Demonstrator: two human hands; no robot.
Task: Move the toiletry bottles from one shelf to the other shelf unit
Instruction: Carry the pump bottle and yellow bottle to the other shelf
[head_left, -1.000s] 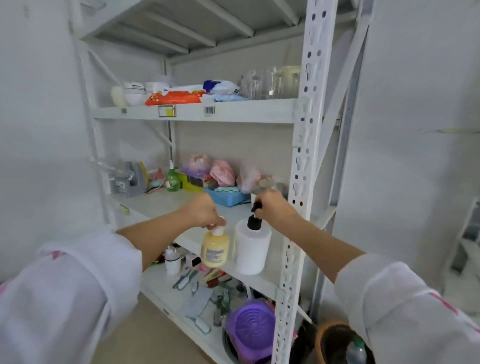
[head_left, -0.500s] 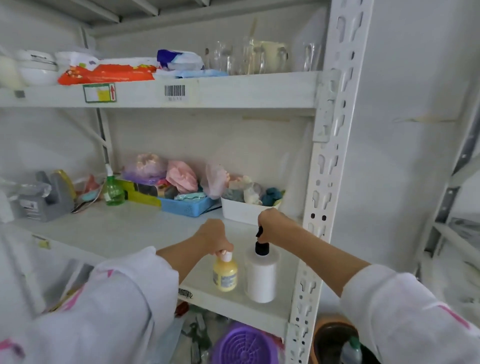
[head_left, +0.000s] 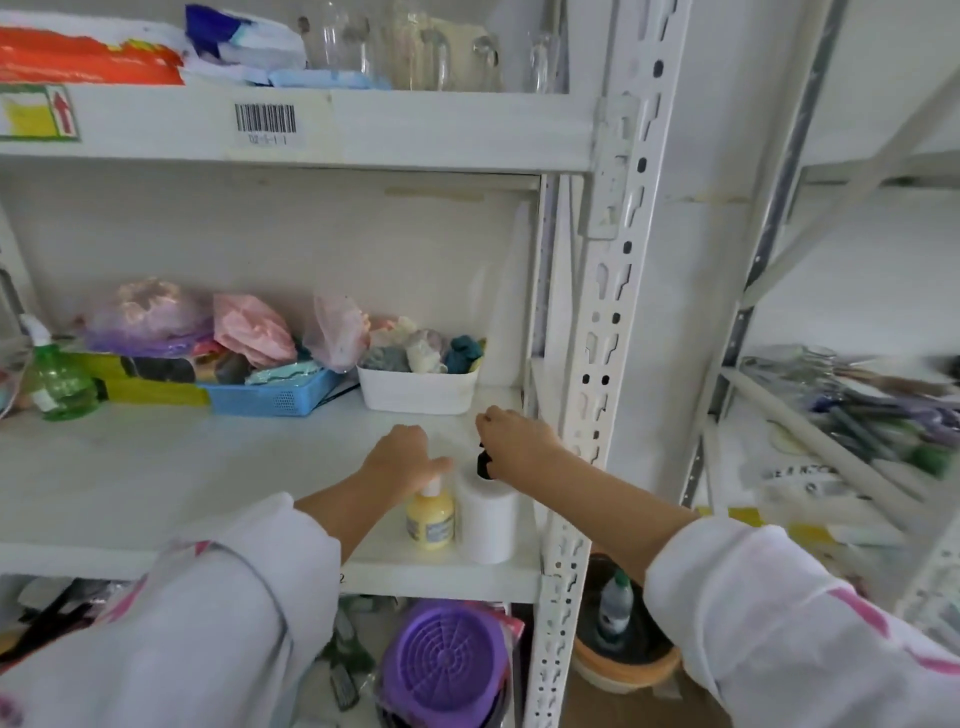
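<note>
A small yellow bottle (head_left: 430, 519) with a white cap and a taller white bottle (head_left: 488, 517) with a black pump top stand side by side near the front right corner of the middle shelf (head_left: 156, 483). My left hand (head_left: 402, 457) grips the yellow bottle's cap from above. The black pump of the white bottle is held by my right hand (head_left: 511, 439). Both bottles stand upright with their bases at the shelf board.
At the back of the shelf are a white tub (head_left: 418, 387) of cloths, a blue basket (head_left: 270, 397) and a green spray bottle (head_left: 54, 382). A white slotted upright (head_left: 605, 332) stands just right of my right hand. Another shelf unit (head_left: 831, 441) is to the right.
The view has moved closer and to the right. Both bottles, held in the air in front of the shelf a second ago, now stand on the shelf board with my hands still on their tops.
</note>
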